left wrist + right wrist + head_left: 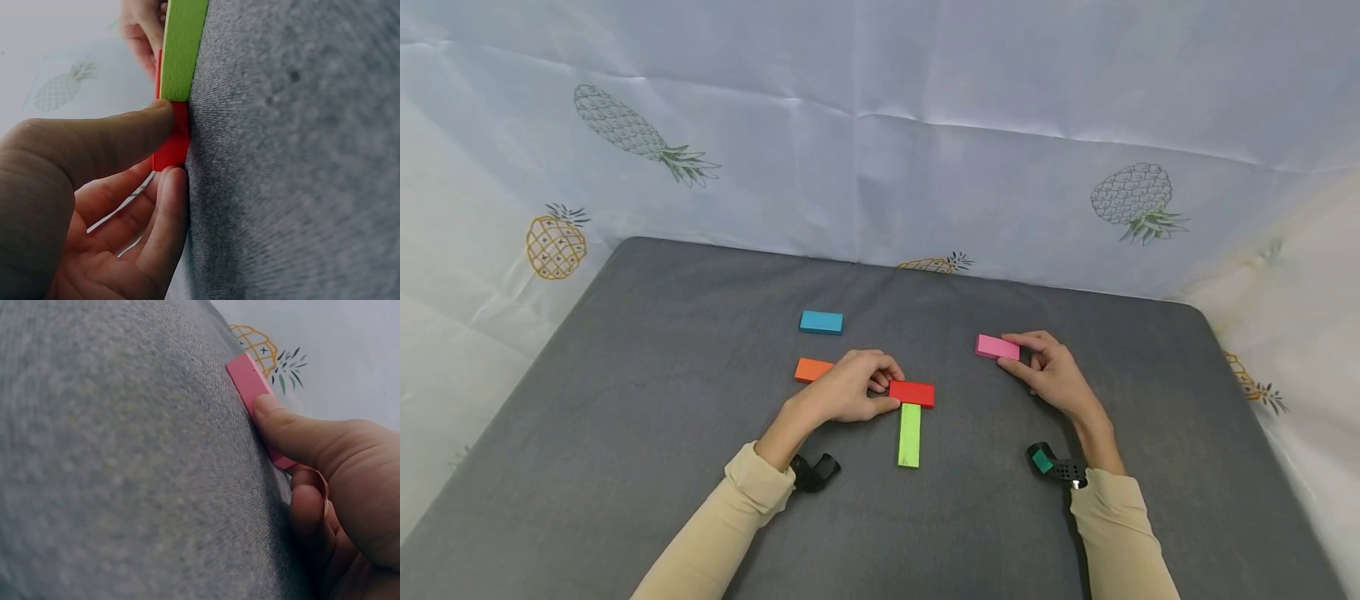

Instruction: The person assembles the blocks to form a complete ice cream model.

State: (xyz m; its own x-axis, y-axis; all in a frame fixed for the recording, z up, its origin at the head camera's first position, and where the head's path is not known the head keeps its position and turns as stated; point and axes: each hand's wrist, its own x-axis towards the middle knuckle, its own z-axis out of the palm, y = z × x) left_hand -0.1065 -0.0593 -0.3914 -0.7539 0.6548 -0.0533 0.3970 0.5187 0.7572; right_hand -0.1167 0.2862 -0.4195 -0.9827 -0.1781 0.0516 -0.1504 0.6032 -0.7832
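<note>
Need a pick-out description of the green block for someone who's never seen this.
On the grey table, find the left hand pinching a red block. The lime-green block meets that red block and runs from it toward the bottom of the head view. It's the only green one, lying lengthwise where the red block lies crosswise.

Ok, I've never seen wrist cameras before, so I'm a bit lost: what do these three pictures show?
There's no machine, just a person's bare hands. The wide picture is taken from the head, the close-ups from each wrist, so the grey table looks tipped sideways there. The left hand pinches the red block, which lies crosswise at the far end of the green block. The right hand pinches the pink block. The blue block and partly hidden orange block are unheld.
</note>
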